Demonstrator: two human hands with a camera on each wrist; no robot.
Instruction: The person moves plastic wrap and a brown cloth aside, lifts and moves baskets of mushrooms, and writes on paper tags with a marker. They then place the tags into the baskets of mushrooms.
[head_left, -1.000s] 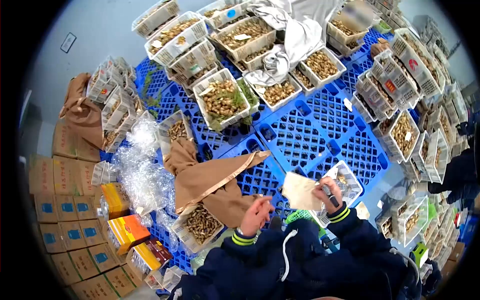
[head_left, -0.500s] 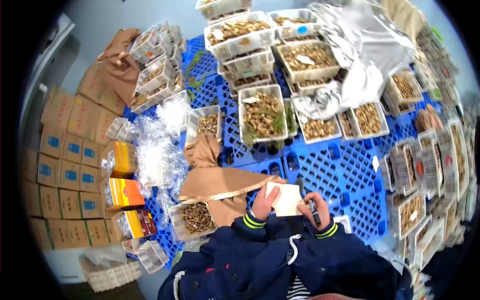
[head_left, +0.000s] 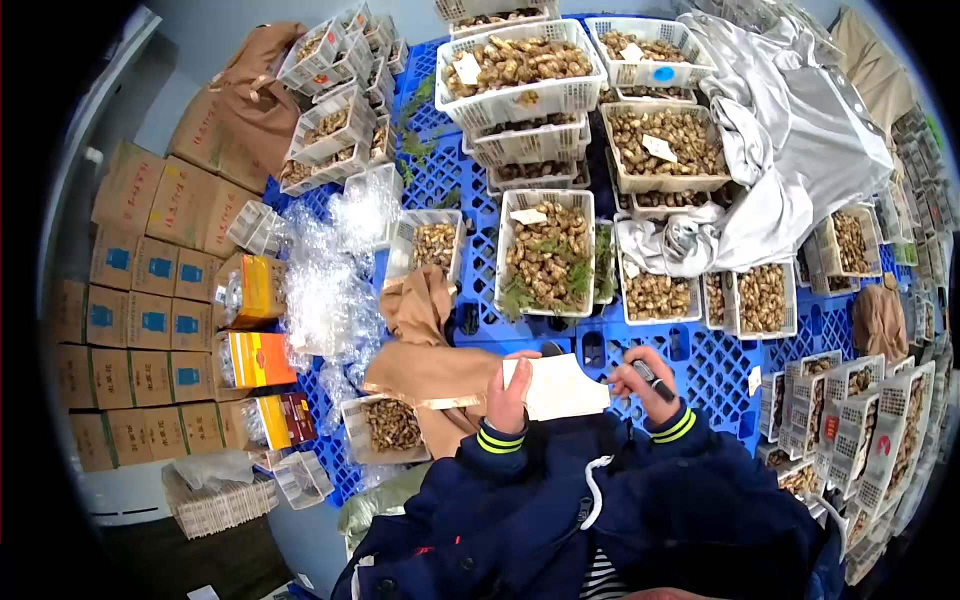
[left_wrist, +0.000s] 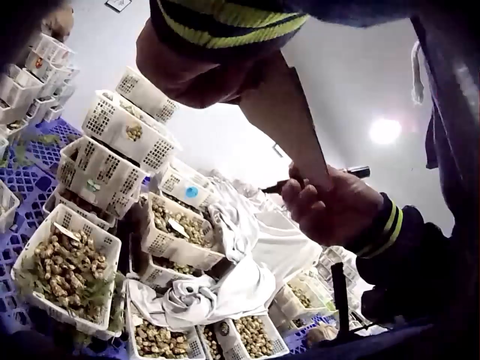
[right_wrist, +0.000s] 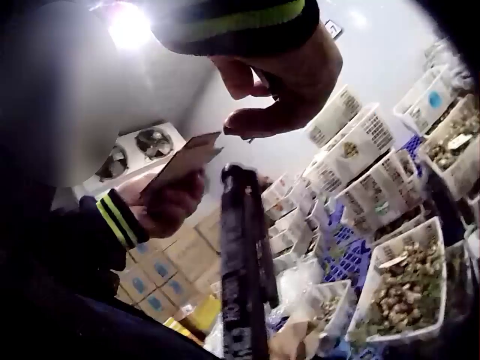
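Card (head_left: 560,388) in the air between the two hands, just in front of the navy jacket (head_left: 680,490). Left hand (head_left: 508,392) grips it by its left edge: thumb on the pale face, fingers passing behind. Most of the card juts out past that thumb, toward the right hand (head_left: 648,385).

Right hand holds a black pen (head_left: 655,382), fingers bent round it, the thick end lying back across the hand. Fingertips sit right by the card's right edge; left wrist view has them up against its end. Cannot tell whether the nib meets the card. Same view shows the card steeply tilted, seen nearly edge-on.

Below and beyond the hands: blue pallets (head_left: 715,352). Brown cloth (head_left: 435,375) just left of the left hand, one small crate (head_left: 352,425) of dark knobbly pieces beside it. Straight ahead, a larger crate (head_left: 502,265) with green sprigs over its contents, a white tag at its upper left.

Farther off: grey cloth (head_left: 825,130) draped over stacks at upper right; plastic wrap (head_left: 320,300) heaped at left, near brown cartons (head_left: 150,325).
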